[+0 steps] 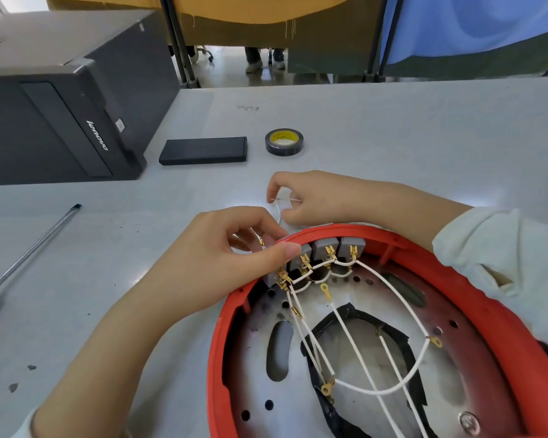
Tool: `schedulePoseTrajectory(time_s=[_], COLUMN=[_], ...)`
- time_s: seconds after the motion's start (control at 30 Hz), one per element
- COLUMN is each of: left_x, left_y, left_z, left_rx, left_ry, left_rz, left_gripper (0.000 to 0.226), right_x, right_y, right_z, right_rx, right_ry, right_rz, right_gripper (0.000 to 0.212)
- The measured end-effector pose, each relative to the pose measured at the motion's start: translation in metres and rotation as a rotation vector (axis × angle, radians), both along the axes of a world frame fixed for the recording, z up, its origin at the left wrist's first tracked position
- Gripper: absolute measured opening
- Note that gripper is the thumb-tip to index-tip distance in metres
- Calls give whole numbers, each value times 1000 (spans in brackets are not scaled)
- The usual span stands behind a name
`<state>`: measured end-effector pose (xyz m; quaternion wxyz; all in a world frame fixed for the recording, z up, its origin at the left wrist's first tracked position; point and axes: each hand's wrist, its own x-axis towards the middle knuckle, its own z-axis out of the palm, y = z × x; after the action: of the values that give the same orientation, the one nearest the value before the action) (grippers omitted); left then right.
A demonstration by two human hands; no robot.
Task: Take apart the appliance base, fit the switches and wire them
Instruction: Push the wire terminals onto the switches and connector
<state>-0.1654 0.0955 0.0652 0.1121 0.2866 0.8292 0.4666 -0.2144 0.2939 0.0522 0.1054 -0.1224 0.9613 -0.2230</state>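
The red appliance base (475,298) lies open side up at the lower right, its metal plate showing. Several grey switches (325,248) sit in a row along its far rim, with brass terminals and white wires (355,352) looping across the plate. My left hand (222,267) grips the rim at the leftmost switches, thumb pressed on top, fingers curled round a brass-tipped wire end on the outside. Just beyond the rim, my right hand (314,197) pinches a thin white wire (280,202) over the table.
A roll of black tape (284,141) and a flat black box (203,150) lie further back on the grey table (424,147). A black computer case (60,99) fills the far left. A screwdriver (35,245) lies at the left.
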Motion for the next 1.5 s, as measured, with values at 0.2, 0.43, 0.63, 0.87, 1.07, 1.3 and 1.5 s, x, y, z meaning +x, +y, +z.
schedulePoseTrajectory(time_s=[0.2,0.43,0.63,0.87,1.07,1.3,1.5], left_x=[-1,-3,-5,-6,-2,2,19], left_y=[-1,-1,-1,0,0,-2,0], left_z=[-1,-3,-5,-4,-1,0,13], left_rx=[-7,-11,-21,-7,-42,-63,86], left_ry=[24,42,68,33,38,67,14], left_rz=[1,-5,-3,-19,-3,-14,-208], left_gripper=[19,20,36,31,16,15,24], right_x=[-2,-3,12,79,151,179,165], right_y=[-1,6,11,-1,-10,-11,-24], right_z=[2,1,21,63,61,46,45], right_rx=[202,258,143,-18,-50,-211,-370], right_ry=[111,28,120,300,196,210,324], right_rz=[93,20,-118,-111,-49,-160,-182], right_gripper=[8,10,12,16,18,13,10])
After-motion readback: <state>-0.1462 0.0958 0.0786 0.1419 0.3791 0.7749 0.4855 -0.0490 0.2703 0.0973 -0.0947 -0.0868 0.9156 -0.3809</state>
